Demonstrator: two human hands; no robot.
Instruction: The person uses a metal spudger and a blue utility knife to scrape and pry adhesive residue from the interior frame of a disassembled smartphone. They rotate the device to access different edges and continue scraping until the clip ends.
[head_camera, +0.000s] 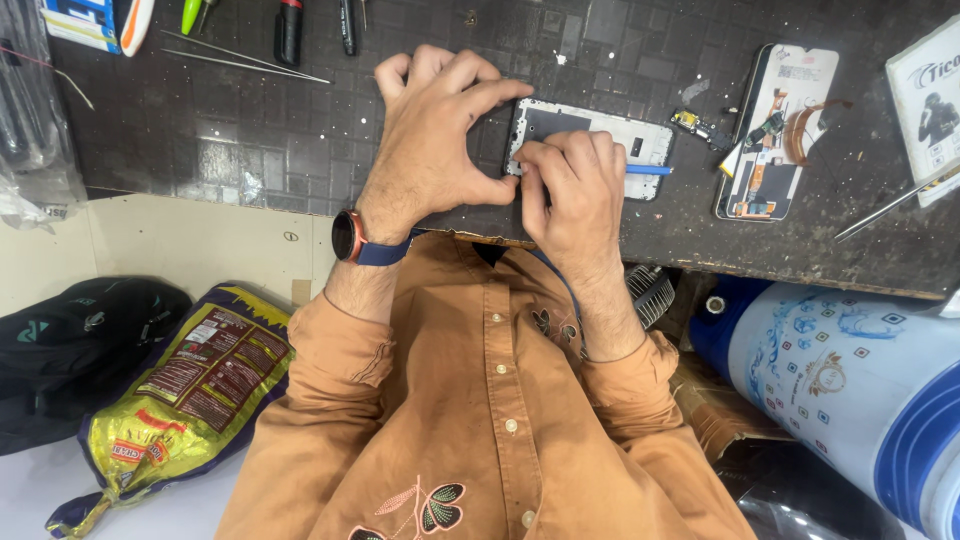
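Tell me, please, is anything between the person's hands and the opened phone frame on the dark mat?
Nothing visible stands between them. The left hand pinches the phone frame at its near end, and the right hand rests on its edge, holding a blue tool. The other opened phone lies apart, to the side.

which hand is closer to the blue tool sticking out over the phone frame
Right. The right hand grips the blue tool over the phone frame; the left hand pinches the frame's other end.
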